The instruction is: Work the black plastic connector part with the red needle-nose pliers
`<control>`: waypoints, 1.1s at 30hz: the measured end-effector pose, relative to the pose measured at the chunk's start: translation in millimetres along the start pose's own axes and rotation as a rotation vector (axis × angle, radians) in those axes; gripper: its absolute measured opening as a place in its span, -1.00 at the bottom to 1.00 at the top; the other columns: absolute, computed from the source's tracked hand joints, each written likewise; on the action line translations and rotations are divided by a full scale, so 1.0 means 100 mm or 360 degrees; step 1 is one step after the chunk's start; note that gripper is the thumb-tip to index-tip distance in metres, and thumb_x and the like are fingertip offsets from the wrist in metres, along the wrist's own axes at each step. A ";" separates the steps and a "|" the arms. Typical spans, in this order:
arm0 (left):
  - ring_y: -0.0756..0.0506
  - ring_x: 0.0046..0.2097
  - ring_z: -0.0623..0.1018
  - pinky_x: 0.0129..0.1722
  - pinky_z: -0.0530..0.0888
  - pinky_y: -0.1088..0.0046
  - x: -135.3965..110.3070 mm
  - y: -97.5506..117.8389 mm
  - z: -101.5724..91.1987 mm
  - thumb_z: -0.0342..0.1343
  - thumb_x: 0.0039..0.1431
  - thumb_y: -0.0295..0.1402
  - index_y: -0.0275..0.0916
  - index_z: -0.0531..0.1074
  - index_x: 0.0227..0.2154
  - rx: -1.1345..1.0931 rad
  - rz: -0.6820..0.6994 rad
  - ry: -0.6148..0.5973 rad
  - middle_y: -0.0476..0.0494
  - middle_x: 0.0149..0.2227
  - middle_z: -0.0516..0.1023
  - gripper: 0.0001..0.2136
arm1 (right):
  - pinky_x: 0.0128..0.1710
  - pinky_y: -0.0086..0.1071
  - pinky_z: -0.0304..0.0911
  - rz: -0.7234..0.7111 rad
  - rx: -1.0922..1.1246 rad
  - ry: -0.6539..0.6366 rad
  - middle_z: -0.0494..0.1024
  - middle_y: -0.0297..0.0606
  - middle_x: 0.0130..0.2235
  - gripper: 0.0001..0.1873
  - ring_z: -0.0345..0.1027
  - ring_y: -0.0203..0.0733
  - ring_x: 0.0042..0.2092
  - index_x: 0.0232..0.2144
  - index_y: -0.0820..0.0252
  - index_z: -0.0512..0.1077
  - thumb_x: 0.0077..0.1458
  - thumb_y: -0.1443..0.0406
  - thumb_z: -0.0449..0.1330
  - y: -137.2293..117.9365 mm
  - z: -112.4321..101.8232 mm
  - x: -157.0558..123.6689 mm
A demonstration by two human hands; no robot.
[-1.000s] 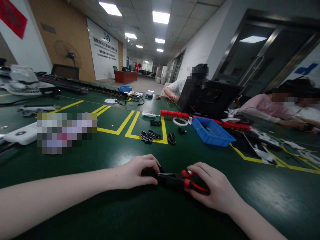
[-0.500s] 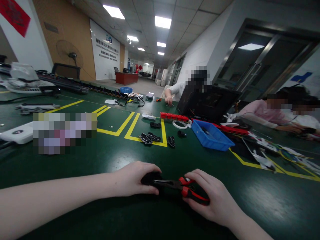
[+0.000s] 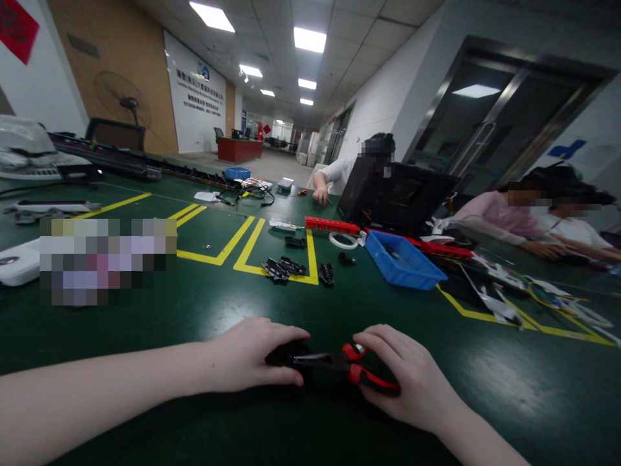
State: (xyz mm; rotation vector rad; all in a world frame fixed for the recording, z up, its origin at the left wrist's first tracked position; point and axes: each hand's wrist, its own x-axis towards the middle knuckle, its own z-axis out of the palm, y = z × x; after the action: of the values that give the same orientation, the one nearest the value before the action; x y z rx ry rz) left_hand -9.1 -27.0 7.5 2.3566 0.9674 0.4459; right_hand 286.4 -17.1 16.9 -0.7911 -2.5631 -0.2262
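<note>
At the near side of a glossy dark green tabletop (image 3: 218,427), my left hand (image 3: 247,357) holds a small black piece (image 3: 280,355), its shape mostly hidden, between thumb and fingers. My right hand (image 3: 405,375) grips long-nosed metal pliers (image 3: 336,362) with red-and-black handles, their tips at the piece.

left hand (image 3: 252,356): bare | left wrist (image 3: 201,370): small spot (image 3: 212,366) | right hand (image 3: 405,378): bare
</note>
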 end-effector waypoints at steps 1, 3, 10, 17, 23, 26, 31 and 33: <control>-0.23 -0.12 0.58 -0.17 0.45 0.31 0.00 0.01 -0.01 0.14 0.21 -0.06 -0.16 0.31 0.16 0.0006 -0.0003 -0.0001 -0.21 -0.07 0.58 -0.49 | -0.22 -0.24 0.41 -0.0005 -0.0020 -0.0002 0.52 -0.11 -0.15 -0.56 0.46 -0.09 -0.20 -0.05 0.17 0.32 -0.04 0.32 0.20 0.01 0.01 -0.01; -0.24 -0.13 0.58 -0.18 0.45 0.31 0.00 0.02 -0.01 0.13 0.22 -0.04 -0.16 0.32 0.16 0.0018 -0.0007 -0.0004 -0.21 -0.07 0.58 -0.49 | -0.21 -0.24 0.41 -0.0004 -0.0051 -0.0007 0.52 -0.10 -0.14 -0.55 0.45 -0.08 -0.18 -0.04 0.18 0.32 -0.06 0.34 0.20 0.01 0.02 -0.01; -0.22 -0.12 0.58 -0.20 0.45 0.36 -0.03 0.02 0.00 0.11 0.23 -0.03 -0.15 0.33 0.16 0.0012 0.0011 0.0055 -0.21 -0.06 0.57 -0.50 | -0.23 -0.21 0.38 -0.0033 -0.0222 -0.0059 0.51 -0.08 -0.12 -0.48 0.43 -0.04 -0.17 0.00 0.21 0.34 -0.08 0.38 0.19 0.03 0.01 -0.01; -0.21 -0.15 0.58 -0.24 0.43 0.38 -0.01 0.05 -0.02 0.11 0.23 -0.07 -0.15 0.34 0.14 0.0016 0.0026 -0.0010 -0.16 -0.09 0.59 -0.53 | -0.10 -0.10 0.40 -0.0114 -0.0353 -0.0056 0.51 -0.04 -0.03 -0.36 0.42 0.04 -0.03 0.11 0.18 0.31 -0.10 0.47 0.14 0.02 0.07 -0.03; -0.19 -0.17 0.58 -0.23 0.43 0.38 -0.01 0.05 -0.01 0.13 0.22 -0.09 -0.14 0.35 0.13 0.0014 0.0026 0.0019 -0.15 -0.09 0.60 -0.54 | 0.05 -0.01 0.36 -0.0102 -0.0286 -0.0066 0.44 -0.03 0.11 -0.28 0.32 0.09 0.14 0.13 0.22 0.30 -0.17 0.53 0.08 0.02 0.11 -0.04; -0.19 -0.15 0.58 -0.22 0.42 0.37 -0.01 0.05 -0.01 0.13 0.22 -0.09 -0.12 0.34 0.13 0.0011 0.0018 0.0014 -0.14 -0.07 0.59 -0.54 | 0.06 -0.08 0.37 -0.0063 -0.0214 -0.0056 0.50 -0.10 0.04 -0.34 0.36 0.01 0.11 0.03 0.19 0.37 -0.19 0.57 0.01 0.03 0.11 -0.05; -0.19 -0.16 0.58 -0.23 0.41 0.37 -0.02 0.07 -0.01 0.13 0.22 -0.11 -0.12 0.35 0.12 0.0047 0.0009 0.0002 -0.11 -0.09 0.59 -0.56 | 0.02 -0.14 0.40 0.0046 -0.0056 -0.0104 0.51 -0.11 0.01 -0.35 0.41 -0.06 0.04 0.02 0.18 0.36 -0.16 0.59 -0.02 0.02 0.11 -0.04; -0.19 -0.16 0.58 -0.22 0.41 0.36 -0.01 0.08 -0.01 0.14 0.22 -0.12 -0.13 0.34 0.12 0.0057 0.0006 -0.0003 -0.12 -0.08 0.59 -0.56 | 0.04 -0.14 0.39 0.0106 0.0056 -0.0159 0.49 -0.13 0.04 -0.32 0.40 -0.08 0.06 0.07 0.14 0.32 -0.14 0.59 -0.02 0.01 0.10 -0.03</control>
State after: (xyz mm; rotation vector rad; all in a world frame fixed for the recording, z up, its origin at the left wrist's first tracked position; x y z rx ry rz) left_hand -6.4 -32.2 12.5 2.3906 0.9778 0.4313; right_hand 285.5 -14.9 6.7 -0.8938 -2.6209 -0.1231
